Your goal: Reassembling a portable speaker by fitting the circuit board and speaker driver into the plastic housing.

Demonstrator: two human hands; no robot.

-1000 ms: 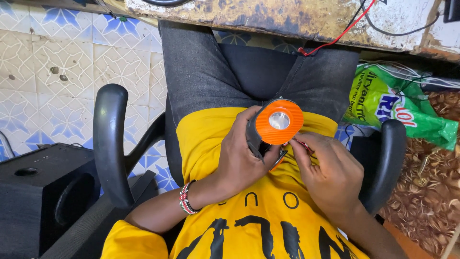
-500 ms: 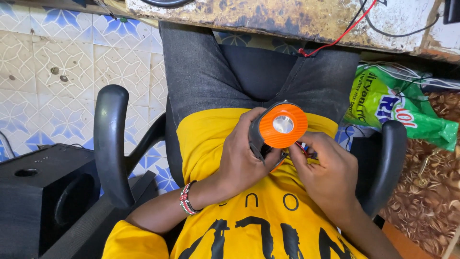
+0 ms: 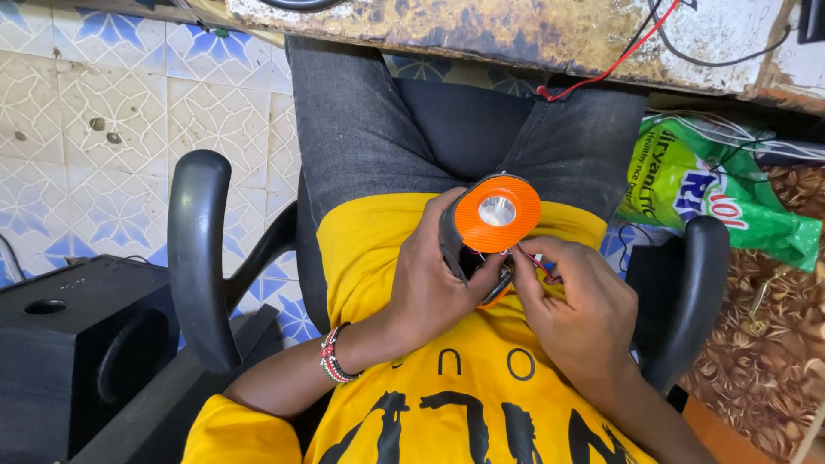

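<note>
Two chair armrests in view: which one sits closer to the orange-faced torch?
The right armrest. The right hand working at the torch almost reaches it, while the left armrest stands farther out, beyond the left hand.

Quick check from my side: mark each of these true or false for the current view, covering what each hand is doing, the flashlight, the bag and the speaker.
1. The left hand grips the body of the orange-faced flashlight. True.
2. The right hand rests flat on the chair armrest. False: its fingertips pinch at small wires by the flashlight's lower end.
3. A green plastic bag lies on the person's right side. True.
4. The flashlight's face is blue. False: it is orange with a shiny centre.
5. A black speaker box sits on the floor to the person's left. True.
</note>
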